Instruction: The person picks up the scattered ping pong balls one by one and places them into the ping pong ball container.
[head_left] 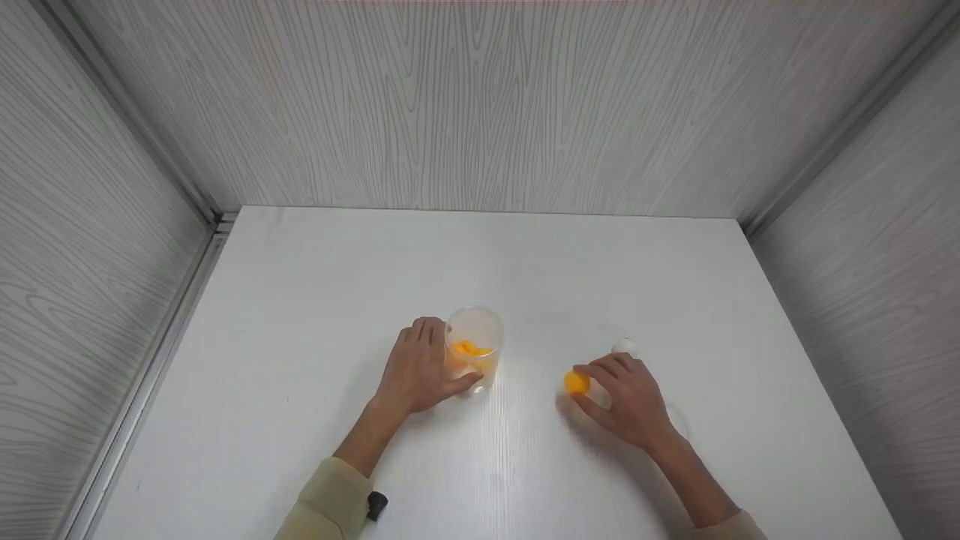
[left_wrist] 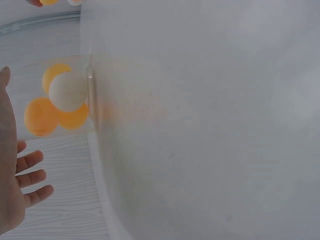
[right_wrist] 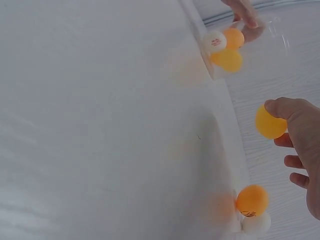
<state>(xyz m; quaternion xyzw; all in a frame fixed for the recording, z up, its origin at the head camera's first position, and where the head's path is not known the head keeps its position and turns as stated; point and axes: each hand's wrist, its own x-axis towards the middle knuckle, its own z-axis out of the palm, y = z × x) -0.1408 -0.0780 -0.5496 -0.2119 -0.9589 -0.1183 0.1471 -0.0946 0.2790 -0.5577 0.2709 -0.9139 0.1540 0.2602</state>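
A clear plastic cup stands upright on the white table, with several orange and white table tennis balls at its bottom. My left hand holds it from the left, thumb on the near side and fingers round the far side. In the left wrist view a white ball leans against orange ones inside the cup. To the right of the cup and apart from it, my right hand pinches an orange table tennis ball between thumb and fingertips above the table.
An orange ball and a white ball lie close together beyond the right hand, by a faint clear edge. A small black object shows beside the left sleeve. Grey wood-grain panels enclose the table's back and sides.
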